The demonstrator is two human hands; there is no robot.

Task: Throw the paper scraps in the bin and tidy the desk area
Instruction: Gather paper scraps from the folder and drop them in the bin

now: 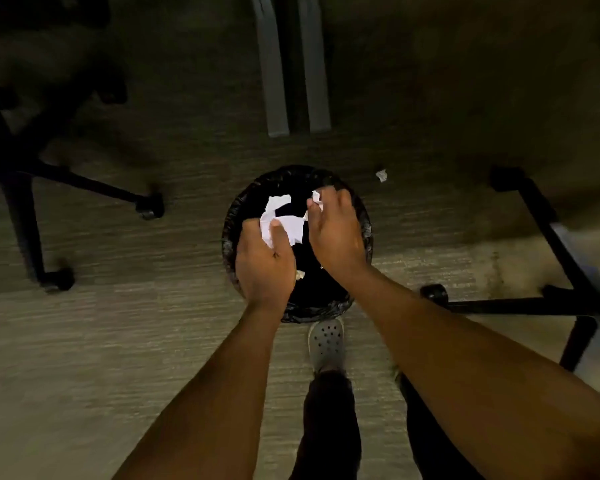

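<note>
A round bin [364, 233] lined with a black bag stands on the floor right below me. Both hands hover over its mouth. My left hand [265, 261] grips a crumpled white paper scrap [284, 221] between thumb and fingers. My right hand [336, 230] pinches a smaller white scrap [316, 199] at its fingertips. One small loose scrap [381, 175] lies on the floor just beyond the bin, to the right. A few pale bits [300, 274] show inside the bin.
A dark office chair base with castors [149, 206] stands at the left, another chair base [433, 293] at the right. Two grey desk legs [291, 81] rise beyond the bin. My foot in a grey perforated shoe [326, 344] touches the bin's near side.
</note>
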